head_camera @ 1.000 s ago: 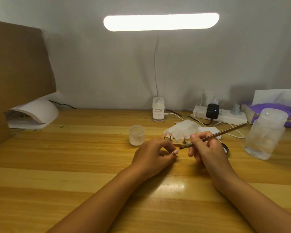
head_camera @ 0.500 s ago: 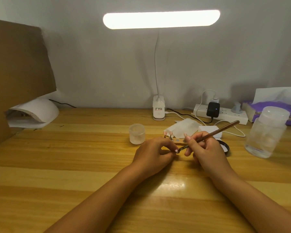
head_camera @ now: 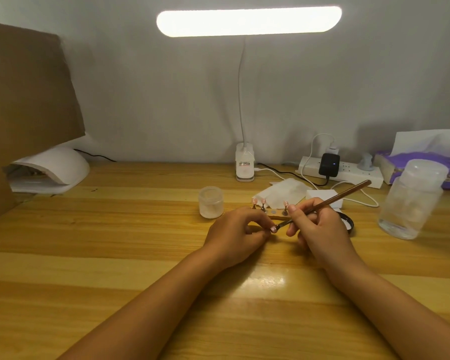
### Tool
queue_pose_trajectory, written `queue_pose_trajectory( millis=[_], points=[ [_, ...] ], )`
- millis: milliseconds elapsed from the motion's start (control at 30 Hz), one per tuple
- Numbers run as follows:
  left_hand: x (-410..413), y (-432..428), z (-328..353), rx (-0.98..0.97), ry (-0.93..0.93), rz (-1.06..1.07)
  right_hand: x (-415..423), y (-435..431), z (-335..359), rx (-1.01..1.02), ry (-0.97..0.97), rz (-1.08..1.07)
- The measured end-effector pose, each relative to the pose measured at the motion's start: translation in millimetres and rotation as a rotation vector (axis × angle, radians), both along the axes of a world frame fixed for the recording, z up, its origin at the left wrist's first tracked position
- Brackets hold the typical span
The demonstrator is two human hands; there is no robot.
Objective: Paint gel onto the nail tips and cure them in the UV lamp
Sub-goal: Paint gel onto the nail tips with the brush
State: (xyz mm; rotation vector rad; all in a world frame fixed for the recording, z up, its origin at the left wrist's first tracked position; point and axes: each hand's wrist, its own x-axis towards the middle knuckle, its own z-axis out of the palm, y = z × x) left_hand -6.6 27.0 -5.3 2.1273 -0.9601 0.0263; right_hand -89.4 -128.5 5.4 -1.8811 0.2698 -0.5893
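Nail tip (head_camera: pixel 272 229) pinched on its small stand between the fingertips of the left hand (head_camera: pixel 235 233), low over the wooden desk (head_camera: pixel 115 255) at the centre of the view. The right hand (head_camera: pixel 320 229) grips a thin brown brush (head_camera: pixel 330 198) like a pen, its fingers curled round the handle, and the bristle end meets the tip, so painting looks under way.

Just behind the hands, three more pinkish tips (head_camera: pixel 263 201) stand upright on a little wooden holder (head_camera: pixel 276 217). Whether they already carry gel is too small to tell. One spot on the holder looks vacant, probably the place of the tip in hand. A frosted gel jar (head_camera: pixel 211 202) sits open just left of the holder.

Curing appears not to have started for this tip: the white UV lamp (head_camera: pixel 55 167) sits well apart at the far left, near the wall, and what lies inside it cannot be made out.

Room to move — the way left toward the lamp crosses open wood, with only the jar near that path. A tall cardboard panel (head_camera: pixel 24 100) crowds the lamp's left side. The right is tighter: a clear plastic bottle (head_camera: pixel 411 201), a power strip (head_camera: pixel 348 175) and loose cables sit close to the brush's raised end. The desk's near edge is out of view.
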Motion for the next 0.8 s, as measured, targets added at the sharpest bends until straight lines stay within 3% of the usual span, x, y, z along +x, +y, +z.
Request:
queue_pose_trajectory(
  millis=[233, 400, 567, 800],
  points=[
    [-0.7, 0.6, 0.1, 0.004, 0.002, -0.002, 0.1, -1.9, 0.3, 0.096, -0.039, -0.006],
    [-0.9, 0.8, 0.7, -0.003, -0.008, -0.007, -0.4, 2.1, 1.0, -0.015, 0.023, 0.07],
    [-0.1, 0.2, 0.3, 0.008, 0.002, 0.001, -0.3, -0.1, -0.7, -0.033, -0.007, -0.004],
    [-0.2, 0.5, 0.0, 0.004, 0.001, 0.001, -0.4, -1.7, 0.9, 0.076, -0.023, 0.01]
  ],
)
